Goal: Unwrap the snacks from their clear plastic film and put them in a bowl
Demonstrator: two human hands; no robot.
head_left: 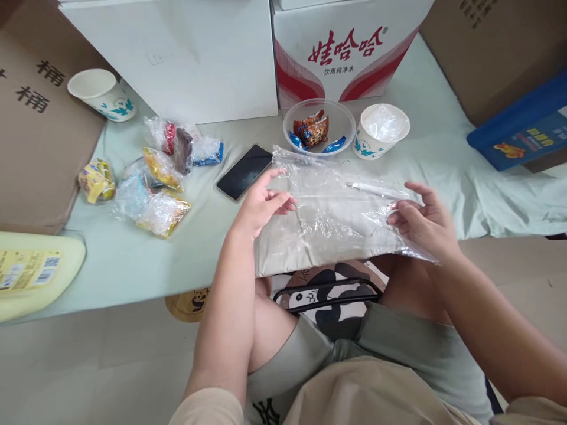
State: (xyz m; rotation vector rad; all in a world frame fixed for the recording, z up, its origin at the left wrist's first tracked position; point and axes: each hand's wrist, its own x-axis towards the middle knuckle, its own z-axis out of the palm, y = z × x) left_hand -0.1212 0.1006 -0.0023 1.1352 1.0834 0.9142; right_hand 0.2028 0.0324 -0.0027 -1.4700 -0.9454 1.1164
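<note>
A clear plastic bag (336, 206) lies crumpled across the near edge of the pale green bed surface (133, 260), over my lap. My left hand (263, 200) pinches the bag's left edge, fingers closed on the film. At the bag's right edge my right hand (423, 218) grips the plastic with curled fingers. Just beyond the bag stand a clear plastic bowl (319, 125) holding a few wrapped snacks and a paper cup (381, 131) lined with plastic film. A black phone (244, 171) lies screen up beside my left hand.
Several wrapped snacks (155, 183) lie scattered at the left, with another paper cup (101, 94) behind them. White and red-printed cartons (345, 47) stand at the back, brown cartons (35, 118) at both sides, a blue box (522, 127) at right, a yellow object (31, 271) at left.
</note>
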